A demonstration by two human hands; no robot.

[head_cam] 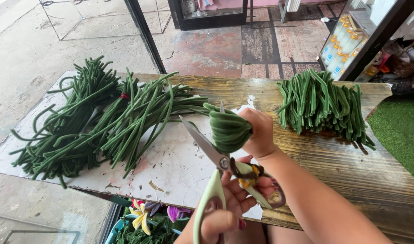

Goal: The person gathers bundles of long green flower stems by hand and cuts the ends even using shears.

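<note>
While the right hand (260,133) grips a bundle of green stems (228,130), fingers clenched, left hand (223,212) grasping open scissors (216,158), blades at the bundle, above the wooden bench (342,162).

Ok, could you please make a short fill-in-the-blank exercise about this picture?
1. The right hand closes its grip on a bundle of stems whose colour is ____.
2. The left hand holds a pair of ____ next to that bundle.
3. The pile of stems on the right lies on a table top made of ____.

Missing words: green; scissors; wood.
</note>
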